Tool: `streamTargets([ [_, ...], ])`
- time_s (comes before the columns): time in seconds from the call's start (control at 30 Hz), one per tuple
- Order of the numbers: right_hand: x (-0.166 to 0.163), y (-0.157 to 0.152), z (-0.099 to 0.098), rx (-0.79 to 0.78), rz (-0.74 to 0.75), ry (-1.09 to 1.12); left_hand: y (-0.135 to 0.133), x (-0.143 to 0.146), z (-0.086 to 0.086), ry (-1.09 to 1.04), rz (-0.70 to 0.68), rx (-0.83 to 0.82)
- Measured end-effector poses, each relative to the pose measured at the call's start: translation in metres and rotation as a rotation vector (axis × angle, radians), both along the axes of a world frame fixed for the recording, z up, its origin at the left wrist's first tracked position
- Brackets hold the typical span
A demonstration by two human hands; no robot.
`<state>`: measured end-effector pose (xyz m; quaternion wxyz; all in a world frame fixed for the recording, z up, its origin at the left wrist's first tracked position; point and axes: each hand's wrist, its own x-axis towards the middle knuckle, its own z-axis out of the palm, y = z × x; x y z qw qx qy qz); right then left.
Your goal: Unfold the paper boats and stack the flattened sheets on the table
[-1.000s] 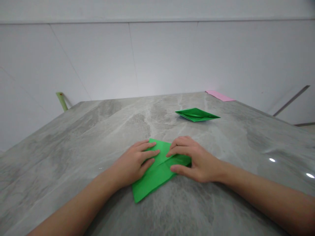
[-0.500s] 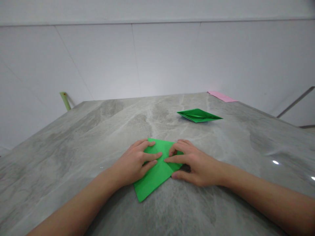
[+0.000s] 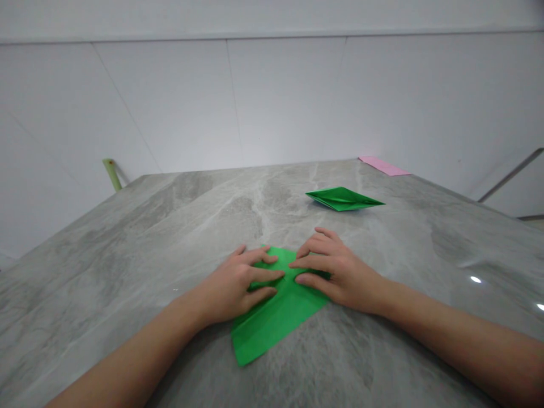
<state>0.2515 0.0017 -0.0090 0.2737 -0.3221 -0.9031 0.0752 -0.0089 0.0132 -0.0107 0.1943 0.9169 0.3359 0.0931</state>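
Note:
A bright green sheet of paper lies on the tabletop in front of me, one corner pointing toward me. My left hand rests on its left side, fingers spread and pressing it down. On the right side of the sheet, my right hand lies with its fingers apart, fingertips touching the paper near the middle. Parts of the paper's left and right edges are hidden under both hands. Farther back sits a folded green paper shape, pointed at both ends, apart from my hands.
The grey marbled table reaches back to a white wall. A pink paper lies at the far right corner. Beyond the left edge, a light green strip-like object stands near the wall.
The green sheet has opened out wider toward me and to the right. My right hand has moved slightly up, its thumb now over the paper; my left hand has shifted slightly right.

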Motion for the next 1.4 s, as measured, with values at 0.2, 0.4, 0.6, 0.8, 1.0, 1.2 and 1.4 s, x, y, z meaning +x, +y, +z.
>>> streamTargets([
  [0.2, -0.002, 0.0, -0.002, -0.05, -0.226, -0.006, -0.001, -0.001, -0.003, -0.134, -0.009, -0.053],
  [0.4, -0.001, 0.006, -0.011, 0.005, -0.458, 0.054, -0.001, 0.001, 0.001, -0.102, -0.085, -0.005],
  [0.6, 0.001, -0.004, 0.004, 0.044, -0.184, 0.043, -0.002, 0.002, 0.002, -0.118, -0.009, 0.025],
  [0.8, -0.001, -0.009, 0.012, -0.036, 0.069, -0.164, -0.002, 0.002, 0.003, -0.077, -0.099, 0.125],
  [1.0, -0.001, -0.006, 0.008, -0.012, 0.067, -0.176, -0.005, 0.004, 0.009, -0.022, -0.086, 0.113],
  [1.2, -0.004, -0.006, 0.01, 0.011, -0.023, -0.165, -0.012, 0.008, 0.015, -0.005, -0.056, 0.049],
  [1.4, -0.005, -0.006, 0.007, 0.056, -0.166, -0.185, -0.017, 0.012, 0.01, -0.022, -0.028, -0.011],
])
